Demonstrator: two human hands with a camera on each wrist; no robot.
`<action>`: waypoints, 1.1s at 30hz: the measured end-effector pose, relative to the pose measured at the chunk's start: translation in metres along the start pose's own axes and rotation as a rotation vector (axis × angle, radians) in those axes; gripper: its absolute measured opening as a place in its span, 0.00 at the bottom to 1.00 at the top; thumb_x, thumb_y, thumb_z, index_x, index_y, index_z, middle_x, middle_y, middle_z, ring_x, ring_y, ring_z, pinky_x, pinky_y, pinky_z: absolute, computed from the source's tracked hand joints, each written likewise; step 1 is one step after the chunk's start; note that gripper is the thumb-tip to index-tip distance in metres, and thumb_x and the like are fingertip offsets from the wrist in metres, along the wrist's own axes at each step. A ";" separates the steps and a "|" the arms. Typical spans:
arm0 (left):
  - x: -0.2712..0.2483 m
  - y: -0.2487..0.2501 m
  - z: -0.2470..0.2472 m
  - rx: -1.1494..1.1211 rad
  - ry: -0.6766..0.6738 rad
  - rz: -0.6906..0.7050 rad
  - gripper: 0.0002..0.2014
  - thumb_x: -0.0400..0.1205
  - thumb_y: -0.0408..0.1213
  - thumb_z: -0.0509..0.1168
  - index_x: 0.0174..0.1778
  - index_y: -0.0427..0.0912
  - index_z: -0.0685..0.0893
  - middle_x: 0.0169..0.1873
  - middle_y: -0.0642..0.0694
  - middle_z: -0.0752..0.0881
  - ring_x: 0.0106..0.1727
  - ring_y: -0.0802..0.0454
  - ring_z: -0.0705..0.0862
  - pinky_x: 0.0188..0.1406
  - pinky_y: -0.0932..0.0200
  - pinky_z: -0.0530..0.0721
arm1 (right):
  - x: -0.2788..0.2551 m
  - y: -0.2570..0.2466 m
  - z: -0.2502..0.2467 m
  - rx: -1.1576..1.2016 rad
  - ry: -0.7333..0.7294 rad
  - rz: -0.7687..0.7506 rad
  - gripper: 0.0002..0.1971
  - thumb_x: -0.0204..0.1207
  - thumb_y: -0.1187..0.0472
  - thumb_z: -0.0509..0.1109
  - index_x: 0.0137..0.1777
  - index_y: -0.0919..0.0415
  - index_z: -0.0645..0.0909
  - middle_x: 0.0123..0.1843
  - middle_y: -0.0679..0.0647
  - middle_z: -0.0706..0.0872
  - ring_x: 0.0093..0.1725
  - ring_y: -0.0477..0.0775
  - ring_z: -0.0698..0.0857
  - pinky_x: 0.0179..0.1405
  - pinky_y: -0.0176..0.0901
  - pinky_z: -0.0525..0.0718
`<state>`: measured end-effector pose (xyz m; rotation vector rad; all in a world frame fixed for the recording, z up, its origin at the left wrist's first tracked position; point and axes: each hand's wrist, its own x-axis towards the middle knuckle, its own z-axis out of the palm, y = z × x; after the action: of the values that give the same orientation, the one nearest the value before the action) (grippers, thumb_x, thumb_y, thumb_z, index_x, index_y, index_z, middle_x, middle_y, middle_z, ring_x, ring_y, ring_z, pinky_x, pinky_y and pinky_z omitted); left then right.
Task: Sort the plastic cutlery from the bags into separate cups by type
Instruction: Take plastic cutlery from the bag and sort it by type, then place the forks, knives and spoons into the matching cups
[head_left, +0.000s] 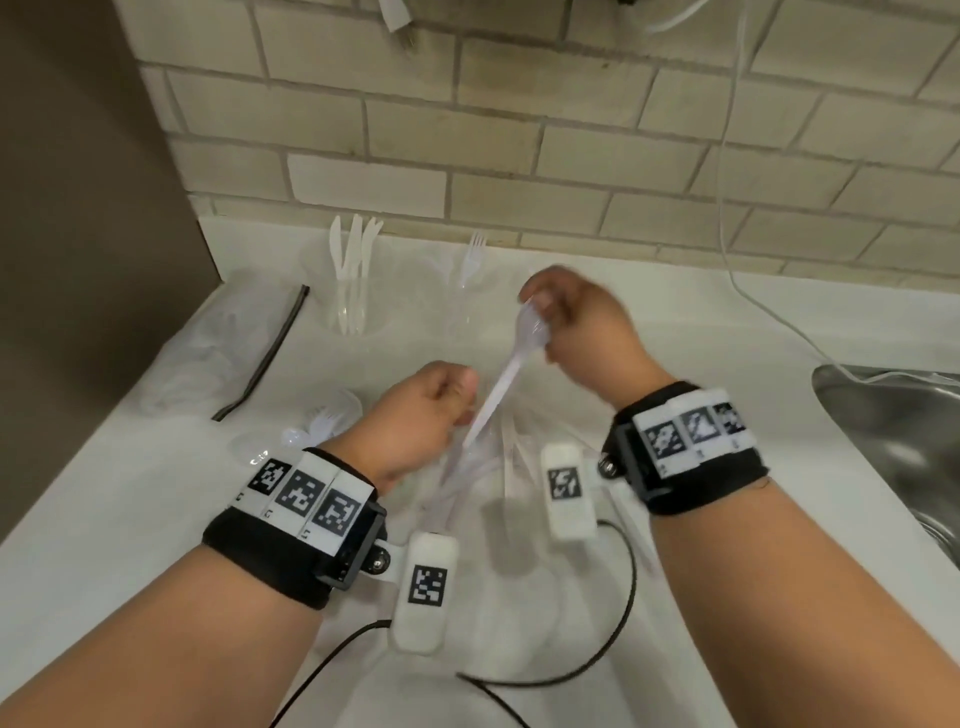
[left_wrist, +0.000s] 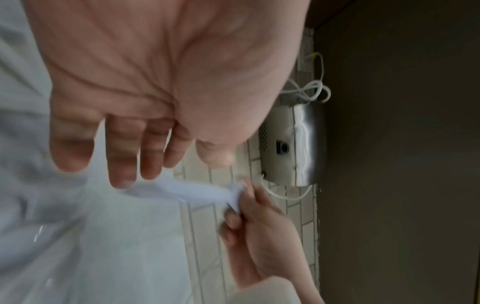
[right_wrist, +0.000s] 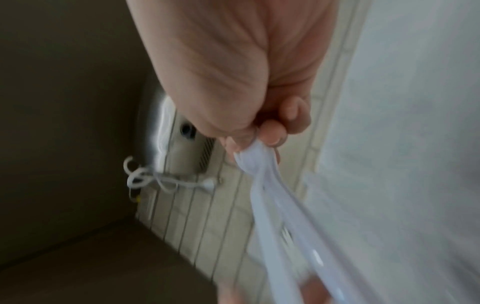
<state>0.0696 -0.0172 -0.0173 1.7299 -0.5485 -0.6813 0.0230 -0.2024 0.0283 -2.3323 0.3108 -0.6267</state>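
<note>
White spoon (head_left: 511, 364), beige brick-pattern wall (head_left: 519, 130)

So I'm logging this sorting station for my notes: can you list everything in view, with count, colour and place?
knives: three, white, upright in a clear cup at the back left
fork: one, white, upright in a clear cup at the back centre
zip bag: one, clear with a dark zip strip, lying left on the counter
loose cutlery: count unclear, white, beside the left wrist
counter: one, white
sink: one, steel, right edge
cable: one, white, down the tiled wall
spoon: one, white, pinched at its bowl
left hand: fingers curled at the spoon's handle
right hand: pinches the spoon
</note>
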 end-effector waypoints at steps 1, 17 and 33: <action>0.001 -0.002 -0.008 0.050 0.056 0.011 0.08 0.86 0.47 0.57 0.55 0.52 0.80 0.52 0.48 0.86 0.54 0.51 0.86 0.61 0.46 0.83 | 0.009 0.003 -0.012 -0.018 0.102 -0.013 0.13 0.84 0.66 0.57 0.45 0.48 0.77 0.33 0.44 0.79 0.24 0.38 0.78 0.29 0.34 0.76; -0.015 -0.043 -0.031 0.829 -0.095 -0.068 0.42 0.63 0.57 0.78 0.73 0.64 0.67 0.71 0.61 0.69 0.72 0.52 0.64 0.72 0.54 0.66 | 0.108 0.066 -0.024 -0.608 0.025 0.063 0.18 0.81 0.70 0.54 0.69 0.60 0.71 0.60 0.66 0.76 0.50 0.66 0.80 0.43 0.49 0.74; 0.003 -0.038 0.008 1.050 -0.139 -0.010 0.43 0.70 0.62 0.68 0.80 0.63 0.56 0.78 0.55 0.64 0.75 0.47 0.62 0.67 0.49 0.62 | -0.062 0.041 -0.040 -0.649 -0.809 0.609 0.19 0.67 0.47 0.79 0.35 0.64 0.82 0.25 0.56 0.89 0.20 0.49 0.84 0.32 0.43 0.87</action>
<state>0.0666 -0.0156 -0.0558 2.6566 -1.1229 -0.5450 -0.0524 -0.2310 0.0042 -2.6336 0.8678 0.8116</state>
